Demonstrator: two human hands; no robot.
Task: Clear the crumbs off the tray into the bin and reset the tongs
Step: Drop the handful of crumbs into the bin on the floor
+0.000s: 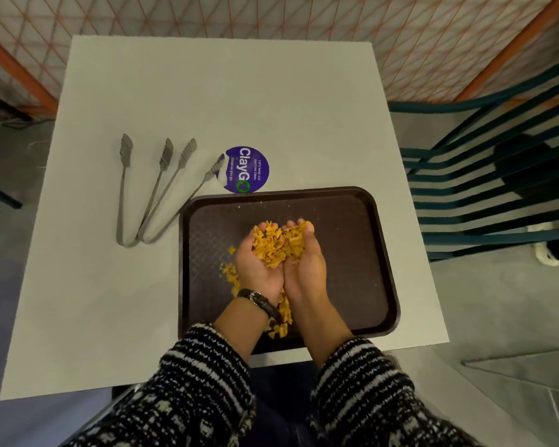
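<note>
Head view: left hand (256,273) and right hand (307,266) cupped around crumbs (276,245); tray (352,253) beneath.

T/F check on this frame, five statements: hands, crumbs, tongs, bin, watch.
1. The left hand and right hand are cupped together, holding crumbs above the tray. True.
2. No crumbs lie on the tray. False: loose ones lie on its left side and near edge, beside and under the hands.
3. Two tongs lie on the table, left of the tray. True.
4. The bin stands on the table beside the tray. False: no bin is in view.
5. The watch is on the right wrist. False: it is on the left wrist.
</note>
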